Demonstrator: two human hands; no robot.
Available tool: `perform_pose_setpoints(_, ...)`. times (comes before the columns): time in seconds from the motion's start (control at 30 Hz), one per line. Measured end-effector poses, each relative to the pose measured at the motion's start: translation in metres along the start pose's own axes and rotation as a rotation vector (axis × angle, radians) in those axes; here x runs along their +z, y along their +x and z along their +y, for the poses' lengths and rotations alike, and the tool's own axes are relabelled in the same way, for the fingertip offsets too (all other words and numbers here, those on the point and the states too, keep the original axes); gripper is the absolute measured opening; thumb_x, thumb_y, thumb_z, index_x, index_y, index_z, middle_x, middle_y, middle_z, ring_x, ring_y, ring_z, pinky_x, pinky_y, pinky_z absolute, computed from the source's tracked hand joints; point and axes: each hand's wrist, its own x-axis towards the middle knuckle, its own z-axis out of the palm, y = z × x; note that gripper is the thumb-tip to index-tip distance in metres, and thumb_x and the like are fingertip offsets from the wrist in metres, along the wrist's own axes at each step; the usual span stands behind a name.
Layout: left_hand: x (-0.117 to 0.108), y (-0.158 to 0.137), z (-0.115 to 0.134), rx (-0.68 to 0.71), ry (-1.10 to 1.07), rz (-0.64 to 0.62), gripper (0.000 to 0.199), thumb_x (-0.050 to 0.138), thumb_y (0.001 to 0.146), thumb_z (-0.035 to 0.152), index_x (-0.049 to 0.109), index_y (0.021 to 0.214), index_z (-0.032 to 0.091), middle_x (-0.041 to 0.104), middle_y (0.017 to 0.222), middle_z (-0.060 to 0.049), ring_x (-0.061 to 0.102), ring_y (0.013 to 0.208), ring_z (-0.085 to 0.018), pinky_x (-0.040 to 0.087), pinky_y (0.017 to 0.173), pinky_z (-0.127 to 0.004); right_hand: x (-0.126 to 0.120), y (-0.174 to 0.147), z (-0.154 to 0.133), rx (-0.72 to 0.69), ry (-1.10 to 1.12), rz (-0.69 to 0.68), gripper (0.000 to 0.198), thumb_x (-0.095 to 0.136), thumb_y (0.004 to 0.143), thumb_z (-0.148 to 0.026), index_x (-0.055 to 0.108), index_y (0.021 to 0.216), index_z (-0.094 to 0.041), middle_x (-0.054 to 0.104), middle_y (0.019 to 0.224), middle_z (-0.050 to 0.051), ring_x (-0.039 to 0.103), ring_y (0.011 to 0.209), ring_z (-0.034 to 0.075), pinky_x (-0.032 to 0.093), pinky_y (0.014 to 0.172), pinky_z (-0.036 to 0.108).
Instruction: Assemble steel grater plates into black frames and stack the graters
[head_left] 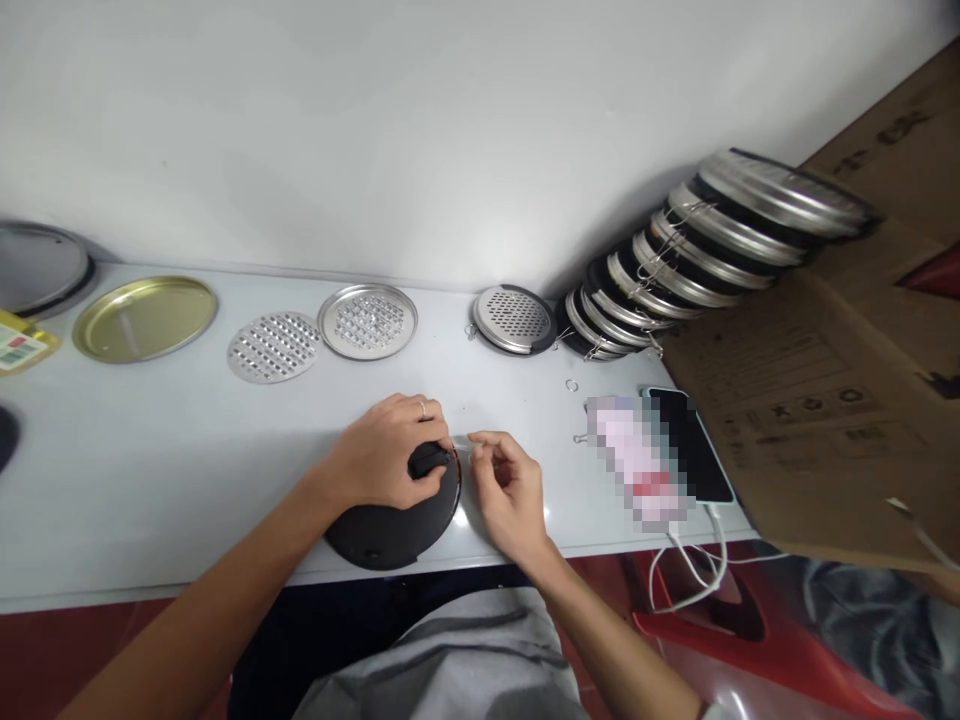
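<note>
Disc, round and matte black [386,525], lies at a white desk's [150,480] near edge, head view; the left hand [382,450] grips a black block-like piece [426,461] atop it, the right hand [514,490] curling just beside, any pinched item too small to tell.

The disc [394,525] is black, the plate [146,320] gold, the sheet [274,347] silver with slotted rows.

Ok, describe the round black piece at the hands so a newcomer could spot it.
On the long pale grey table, look at the near edge, by the person's grey clothing. The round, flat black piece lies there under the left hand. Its black top sets it apart from the flat silver perforated disc and the round gold-coloured metal dish nearer the wall.
</note>
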Motion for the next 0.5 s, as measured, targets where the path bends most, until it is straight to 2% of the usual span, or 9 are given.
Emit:
perform_pose_setpoints(0.13,0.001,-0.002,0.001,-0.008,-0.022,0.039,0.019,0.063,0.071,0.017,0.066,0.090,0.022,0.063,0.092,-0.001,0.059,0.087,-0.021,0.044,0.084,-0.038,0.000,0.004,-0.002,-0.008,0.026,0.103,0.020,0.045,0.099,-0.026,0.059,0.112,-0.020,0.060,0.090,0.003,0.060,0.077,0.015,0.051,0.067,0.027)
perform_pose_setpoints(0.23,0.000,-0.003,0.000,0.009,-0.108,0.131,0.022,0.066,0.070,0.015,0.065,0.091,0.022,0.063,0.094,-0.002,0.058,0.085,-0.020,0.045,0.083,-0.038,-0.003,0.000,-0.007,-0.090,-0.023,0.123,0.025,0.048,0.096,-0.024,0.056,0.120,-0.020,0.058,0.111,0.009,0.059,0.101,0.021,0.050,0.088,0.036)
perform_pose_setpoints(0.3,-0.004,-0.004,-0.002,0.041,-0.201,0.245,0.020,0.063,0.074,0.014,0.063,0.094,0.021,0.063,0.093,-0.003,0.059,0.085,-0.019,0.047,0.081,-0.036,-0.007,-0.006,-0.011,-0.190,-0.131,0.026,0.038,0.055,0.092,-0.024,0.052,0.129,-0.020,0.055,0.125,0.013,0.052,0.119,0.025,0.043,0.102,0.043)
perform_pose_setpoints(0.33,-0.008,-0.005,-0.004,0.057,-0.238,0.308,0.018,0.060,0.078,0.014,0.061,0.095,0.021,0.062,0.091,-0.003,0.059,0.086,-0.019,0.048,0.081,-0.035,-0.009,-0.010,-0.012,-0.244,-0.196,-0.071,0.048,0.061,0.089,-0.027,0.048,0.135,-0.020,0.053,0.133,0.014,0.047,0.126,0.028,0.040,0.107,0.046)
perform_pose_setpoints(0.4,-0.019,-0.012,-0.006,0.057,-0.260,0.402,0.013,0.054,0.085,0.015,0.060,0.096,0.021,0.062,0.090,-0.004,0.060,0.089,-0.019,0.049,0.081,-0.035,-0.012,-0.018,-0.013,-0.376,-0.310,-0.276,0.075,0.074,0.078,-0.043,0.042,0.142,-0.020,0.048,0.145,0.015,0.039,0.136,0.034,0.034,0.112,0.052)
perform_pose_setpoints(0.43,-0.024,-0.017,-0.007,0.031,-0.248,0.418,0.012,0.053,0.088,0.016,0.059,0.097,0.021,0.062,0.092,-0.005,0.061,0.092,-0.019,0.050,0.083,-0.035,-0.013,-0.021,-0.014,-0.427,-0.369,-0.366,0.089,0.079,0.071,-0.052,0.040,0.145,-0.019,0.045,0.149,0.016,0.035,0.138,0.037,0.033,0.112,0.056)
perform_pose_setpoints(0.5,-0.032,-0.035,-0.010,-0.073,-0.200,0.382,0.015,0.053,0.090,0.020,0.060,0.103,0.022,0.063,0.106,-0.007,0.061,0.103,-0.022,0.049,0.091,-0.038,-0.012,-0.028,-0.013,-0.462,-0.487,-0.470,0.101,0.084,0.062,-0.056,0.040,0.146,-0.019,0.040,0.155,0.016,0.032,0.140,0.042,0.032,0.110,0.062)
